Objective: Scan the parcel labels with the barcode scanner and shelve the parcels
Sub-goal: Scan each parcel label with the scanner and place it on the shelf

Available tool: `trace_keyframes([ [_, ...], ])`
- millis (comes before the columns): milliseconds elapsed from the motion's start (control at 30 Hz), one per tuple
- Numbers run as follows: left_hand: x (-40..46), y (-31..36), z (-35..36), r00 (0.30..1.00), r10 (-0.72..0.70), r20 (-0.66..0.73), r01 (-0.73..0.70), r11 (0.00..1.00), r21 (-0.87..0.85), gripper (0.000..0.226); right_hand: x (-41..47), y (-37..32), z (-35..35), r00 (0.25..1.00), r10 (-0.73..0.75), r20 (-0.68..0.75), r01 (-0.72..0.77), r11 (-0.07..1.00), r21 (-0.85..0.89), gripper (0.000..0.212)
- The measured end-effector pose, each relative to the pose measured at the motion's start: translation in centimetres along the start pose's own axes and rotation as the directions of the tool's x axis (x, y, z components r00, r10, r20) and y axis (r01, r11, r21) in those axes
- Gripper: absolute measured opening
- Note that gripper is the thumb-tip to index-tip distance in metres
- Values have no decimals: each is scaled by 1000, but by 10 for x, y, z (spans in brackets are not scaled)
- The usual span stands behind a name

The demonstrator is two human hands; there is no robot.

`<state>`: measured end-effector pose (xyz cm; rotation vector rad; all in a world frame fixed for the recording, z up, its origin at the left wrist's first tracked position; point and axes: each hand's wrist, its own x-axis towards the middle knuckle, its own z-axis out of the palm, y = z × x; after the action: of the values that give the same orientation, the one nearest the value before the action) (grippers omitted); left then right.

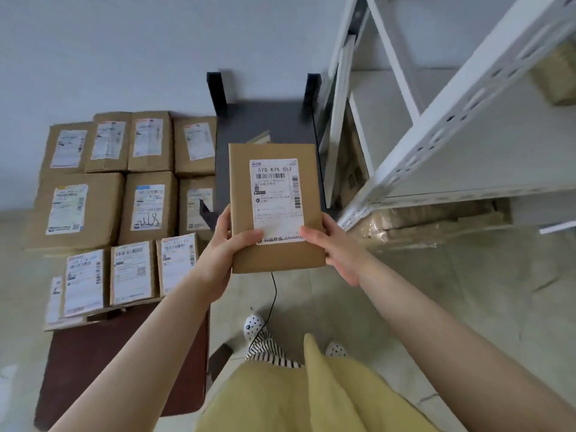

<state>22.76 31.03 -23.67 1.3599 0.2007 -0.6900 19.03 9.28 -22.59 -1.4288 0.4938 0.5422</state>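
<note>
Parcel, flat brown with a white label, gripped by left hand and right hand fingers.

Single view only, head-mounted and wide-angle, so straight lines bow near the frame edges. It faces forward and steeply down from standing height. Both hands sit close at centre; the floor lies well below. Boxes fill the left, the shelf the right.
</note>
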Motion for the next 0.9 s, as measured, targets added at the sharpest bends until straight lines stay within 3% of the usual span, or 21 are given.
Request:
trace_keyframes([
  [233,-44,-51,62,986,-152,75,145,985,96,110,-62,80,-53,997,72,5,-72,997,24,101],
  [400,-75,-102,133,975,-211,66,206,975,81,108,-115,124,-114,992,130,5,-130,991,44,79],
  [533,-83,-129,200,964,-245,102,234,966,109,122,-157,147,-176,991,127,-50,-125,991,39,101],
  [600,-81,-134,234,962,-249,116,234,963,131,117,-174,150,-205,990,116,-85,-114,993,27,102],
  [733,-67,-121,296,951,-266,157,235,953,191,109,-195,141,-259,983,62,-174,-49,996,77,83],
  [900,-30,-89,355,923,-309,229,220,913,343,122,-196,113,-318,971,10,-241,27,988,150,73],
])
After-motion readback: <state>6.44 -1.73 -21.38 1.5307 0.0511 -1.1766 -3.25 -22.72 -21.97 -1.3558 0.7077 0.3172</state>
